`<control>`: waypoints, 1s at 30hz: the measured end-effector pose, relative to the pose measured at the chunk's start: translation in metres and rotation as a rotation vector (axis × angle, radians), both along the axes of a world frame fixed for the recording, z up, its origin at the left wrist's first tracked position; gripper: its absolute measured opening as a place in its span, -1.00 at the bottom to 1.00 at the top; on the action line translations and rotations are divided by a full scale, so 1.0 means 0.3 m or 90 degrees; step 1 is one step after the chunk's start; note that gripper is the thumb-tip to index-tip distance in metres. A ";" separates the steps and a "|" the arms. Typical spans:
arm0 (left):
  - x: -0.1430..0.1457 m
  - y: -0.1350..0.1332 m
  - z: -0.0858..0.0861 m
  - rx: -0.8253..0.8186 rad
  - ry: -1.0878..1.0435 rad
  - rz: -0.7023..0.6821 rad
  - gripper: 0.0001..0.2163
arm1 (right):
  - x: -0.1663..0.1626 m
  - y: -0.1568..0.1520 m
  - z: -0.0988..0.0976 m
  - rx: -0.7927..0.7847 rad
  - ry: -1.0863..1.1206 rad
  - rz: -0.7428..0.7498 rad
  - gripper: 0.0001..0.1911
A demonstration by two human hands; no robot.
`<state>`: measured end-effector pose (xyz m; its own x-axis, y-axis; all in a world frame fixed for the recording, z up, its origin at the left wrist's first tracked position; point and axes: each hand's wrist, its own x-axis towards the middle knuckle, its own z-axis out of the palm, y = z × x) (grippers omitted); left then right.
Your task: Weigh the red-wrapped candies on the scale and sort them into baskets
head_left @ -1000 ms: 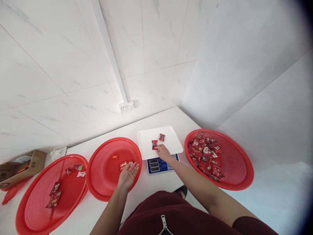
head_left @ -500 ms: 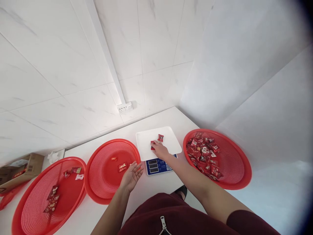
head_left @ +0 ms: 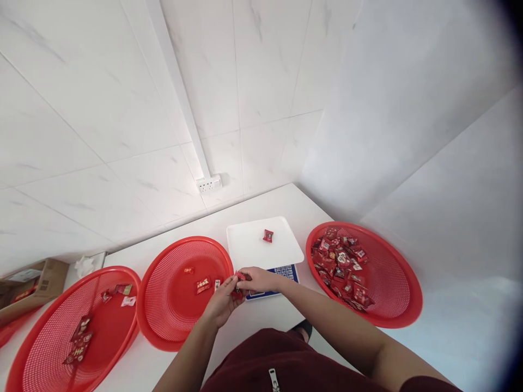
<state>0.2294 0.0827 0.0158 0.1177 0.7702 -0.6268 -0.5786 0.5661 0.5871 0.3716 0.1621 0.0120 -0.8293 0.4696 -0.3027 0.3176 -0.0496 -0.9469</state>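
My left hand (head_left: 224, 300) and my right hand (head_left: 259, 279) meet in front of the scale, over its near left corner. My right hand is closed on a red-wrapped candy (head_left: 242, 276). My left hand is closed on red-wrapped candy too, held low between the two hands and partly hidden by the fingers. One red candy (head_left: 268, 236) lies on the white scale pan (head_left: 249, 239). Below the pan, part of the scale's blue keypad (head_left: 288, 270) shows; my right hand and wrist cover the rest.
At the right stands a red basket (head_left: 398, 277) with a heap of red candies (head_left: 341, 261). The middle red basket (head_left: 163, 288) holds a few wrapped pieces. Another red basket (head_left: 44, 348) at the left holds several. A cardboard box (head_left: 55, 277) and a wall socket (head_left: 209, 184) are beyond.
My right hand has taken a candy off the pan and come toward me to my left hand. My left hand has moved slightly right and closed. One candy stays on the pan.
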 end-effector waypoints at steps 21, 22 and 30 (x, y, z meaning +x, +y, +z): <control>-0.137 -0.061 -0.060 -0.124 0.048 0.327 -0.73 | 0.130 0.162 -0.149 0.382 -0.298 -0.326 -0.66; -0.123 -0.055 -0.052 -0.104 0.060 0.295 -0.71 | 0.109 0.134 -0.136 0.334 -0.264 -0.348 -0.67; 0.016 -0.003 -0.022 -0.041 0.013 -0.029 -0.82 | 0.005 -0.103 -0.022 0.185 0.009 -0.265 -0.57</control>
<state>0.2342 0.0818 0.0091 0.1389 0.7223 -0.6775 -0.5395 0.6289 0.5598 0.3731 0.1311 0.0054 -0.5576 0.8240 -0.1008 0.3139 0.0969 -0.9445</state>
